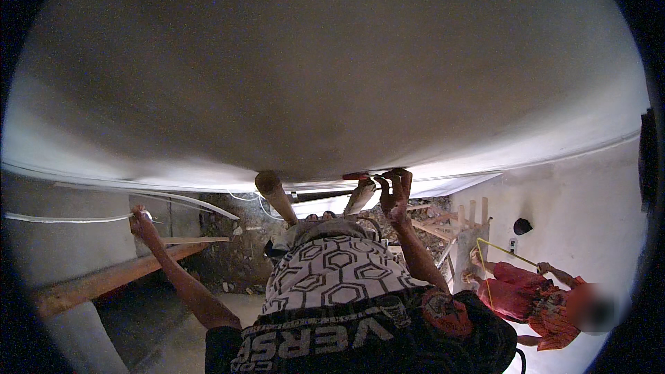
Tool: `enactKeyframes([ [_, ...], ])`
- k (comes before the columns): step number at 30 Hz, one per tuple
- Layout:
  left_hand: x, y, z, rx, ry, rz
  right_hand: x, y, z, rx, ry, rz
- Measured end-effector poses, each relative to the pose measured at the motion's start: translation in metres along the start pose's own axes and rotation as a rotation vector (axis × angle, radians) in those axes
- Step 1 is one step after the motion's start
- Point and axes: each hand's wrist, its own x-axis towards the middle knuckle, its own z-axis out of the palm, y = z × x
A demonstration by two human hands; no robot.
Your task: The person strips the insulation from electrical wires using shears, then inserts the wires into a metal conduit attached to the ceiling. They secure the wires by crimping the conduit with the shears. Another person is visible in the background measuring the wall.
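At the left, my left hand (143,225) is closed on the end of a long white cable or thin strip (69,219) that runs off to the left edge. My right hand (395,197) is raised close to the large pale wall surface (332,76). Its fingers are pinched around a small tool with a red grip (356,176), which lies near the wall's edge. I cannot make out the tool's exact kind.
Two round wooden poles (274,194) rise before my body. A wooden beam (118,280) runs at the lower left; other white strips (187,201) hang nearby. At right, a person in red (516,291) holds a bent yellow strip (506,249). Rubble (436,218) and timber lie below.
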Motion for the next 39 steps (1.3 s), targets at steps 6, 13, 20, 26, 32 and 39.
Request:
enactKeyframes([
  [6,-0.030,0.067,0.004,-0.010,-0.166,-0.231,0.008,0.001,0.008,0.072,0.067,0.014],
  [13,-0.099,0.177,0.008,-0.304,-0.339,-0.364,0.003,0.010,0.020,0.048,0.118,0.139],
  [20,-0.146,0.232,0.013,-0.672,-0.526,-0.342,0.001,0.006,0.033,-0.021,0.203,0.184],
  [26,-0.159,0.260,0.016,-0.499,-0.622,-0.078,0.000,-0.002,0.032,-0.014,0.229,0.118],
  [32,-0.153,0.252,0.023,-0.545,-0.805,0.183,0.009,-0.024,0.015,-0.061,0.262,-0.001],
  [39,-0.143,0.288,0.032,-0.592,-0.833,0.215,-0.014,-0.030,-0.023,0.217,0.188,0.238],
])
